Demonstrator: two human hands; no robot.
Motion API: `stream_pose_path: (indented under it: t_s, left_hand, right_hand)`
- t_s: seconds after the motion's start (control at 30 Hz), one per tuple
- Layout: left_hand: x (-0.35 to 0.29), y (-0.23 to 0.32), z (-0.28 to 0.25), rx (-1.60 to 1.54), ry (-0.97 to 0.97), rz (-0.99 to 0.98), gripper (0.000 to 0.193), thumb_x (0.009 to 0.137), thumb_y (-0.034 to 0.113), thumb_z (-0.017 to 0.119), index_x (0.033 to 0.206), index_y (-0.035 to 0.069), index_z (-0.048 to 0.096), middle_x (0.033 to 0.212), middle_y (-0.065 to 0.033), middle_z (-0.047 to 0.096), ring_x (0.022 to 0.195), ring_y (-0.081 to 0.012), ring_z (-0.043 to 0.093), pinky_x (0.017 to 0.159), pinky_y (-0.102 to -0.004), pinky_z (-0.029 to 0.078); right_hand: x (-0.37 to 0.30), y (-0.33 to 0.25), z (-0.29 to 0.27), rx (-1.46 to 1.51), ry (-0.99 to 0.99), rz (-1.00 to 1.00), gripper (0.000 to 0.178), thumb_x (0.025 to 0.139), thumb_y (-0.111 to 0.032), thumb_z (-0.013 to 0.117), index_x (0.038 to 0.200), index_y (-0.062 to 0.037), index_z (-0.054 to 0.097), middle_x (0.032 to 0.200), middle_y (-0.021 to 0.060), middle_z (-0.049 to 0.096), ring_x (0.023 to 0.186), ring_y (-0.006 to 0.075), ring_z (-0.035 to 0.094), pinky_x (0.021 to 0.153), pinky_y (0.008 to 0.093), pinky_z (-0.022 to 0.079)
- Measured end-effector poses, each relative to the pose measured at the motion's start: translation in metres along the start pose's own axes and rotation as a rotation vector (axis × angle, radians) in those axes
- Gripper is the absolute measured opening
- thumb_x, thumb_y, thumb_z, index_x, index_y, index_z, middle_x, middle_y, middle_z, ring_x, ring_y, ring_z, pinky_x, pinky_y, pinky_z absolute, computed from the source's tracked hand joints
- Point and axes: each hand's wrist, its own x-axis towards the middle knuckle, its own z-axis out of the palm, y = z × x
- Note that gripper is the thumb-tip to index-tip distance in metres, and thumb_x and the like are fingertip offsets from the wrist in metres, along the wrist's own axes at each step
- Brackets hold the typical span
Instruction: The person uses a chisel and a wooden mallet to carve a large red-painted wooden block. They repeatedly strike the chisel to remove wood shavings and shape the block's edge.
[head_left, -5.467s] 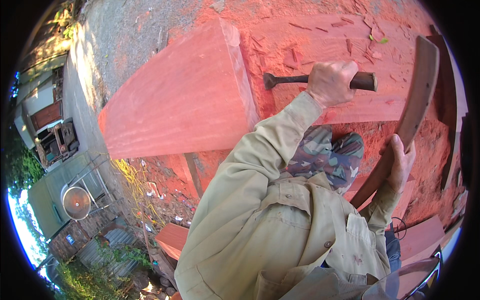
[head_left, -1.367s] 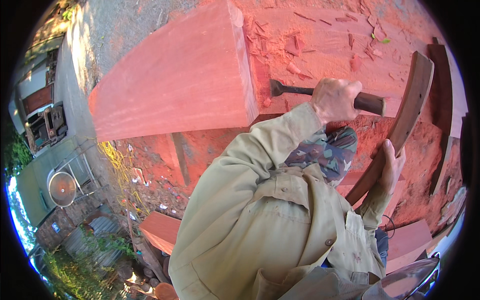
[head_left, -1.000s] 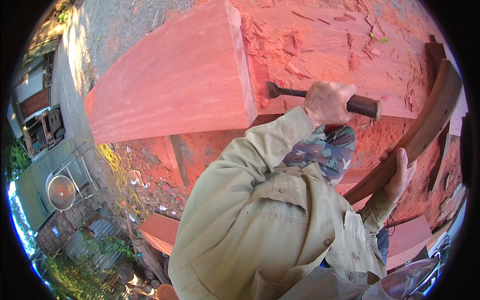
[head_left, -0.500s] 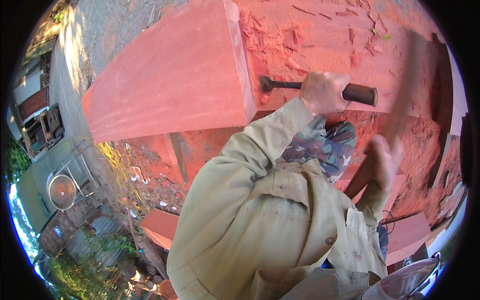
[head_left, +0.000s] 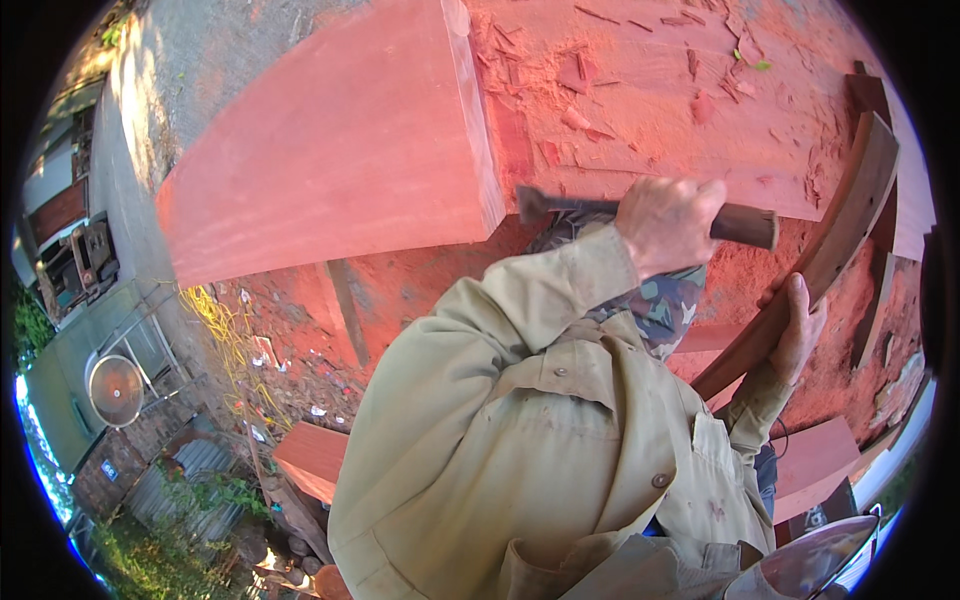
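Note:
My left hand (head_left: 670, 222) is wrapped round a chisel with a dark wooden handle (head_left: 747, 226). Its dark metal blade (head_left: 535, 204) points left, beside the lower corner of a thick reddish wood block (head_left: 340, 150) and near the edge of a chip-strewn wood surface (head_left: 640, 130). In my right hand (head_left: 800, 330) is a long, curved brown wooden bar (head_left: 850, 210); my thumb lies along it and most of the fingers are hidden behind. The bar slants from beside my shirt up to the far right.
Wood shavings (head_left: 580, 75) and red dust cover the surface ahead. Dark boards (head_left: 872, 100) stand along the right. Yellow cord (head_left: 215, 315) lies on the ground at left, near a round fan-like disc (head_left: 116, 390). Cut wood blocks (head_left: 312, 460) lie beside me.
My left hand has drawn the chisel nearer to me, off the wood surface and past its edge. The wooden bar, blurred and more upright before, now leans further right.

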Motion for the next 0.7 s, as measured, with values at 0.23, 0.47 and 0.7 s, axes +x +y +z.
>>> stream_pose_path:
  t_s: [0.23, 0.47, 0.7]
  left_hand:
    - [0.006, -0.05, 0.019, 0.084, -0.195, -0.172, 0.026, 0.078, 0.029, 0.081, 0.084, 0.01, 0.066, 0.075, -0.017, 0.073, 0.07, -0.038, 0.075, 0.062, -0.0501, 0.06]
    - [-0.013, 0.009, 0.031, -0.34, -0.126, -0.195, 0.026, 0.078, 0.03, 0.081, 0.085, 0.008, 0.068, 0.075, -0.0196, 0.073, 0.073, -0.0394, 0.076, 0.069, -0.0517, 0.061]
    - [0.017, -0.003, 0.003, -0.035, -0.124, 0.012, 0.019, 0.076, 0.025, 0.077, 0.084, 0.009, 0.068, 0.073, -0.0199, 0.073, 0.071, -0.04, 0.076, 0.066, -0.052, 0.061]
  right_hand:
    - [-0.024, 0.007, -0.005, 0.011, -0.059, -0.007, 0.034, 0.099, -0.031, 0.075, 0.111, -0.0022, 0.061, 0.086, 0.0077, 0.067, 0.068, 0.0161, 0.065, 0.061, 0.0303, 0.054]
    - [-0.026, 0.008, -0.012, -0.026, -0.041, -0.007, 0.034, 0.1, -0.031, 0.074, 0.115, -0.003, 0.061, 0.089, 0.0075, 0.068, 0.069, 0.0163, 0.065, 0.061, 0.0301, 0.054]
    - [-0.029, 0.008, -0.008, 0.047, -0.009, -0.044, 0.035, 0.1, -0.03, 0.073, 0.117, -0.002, 0.061, 0.089, 0.0087, 0.068, 0.07, 0.0168, 0.065, 0.063, 0.0304, 0.054]
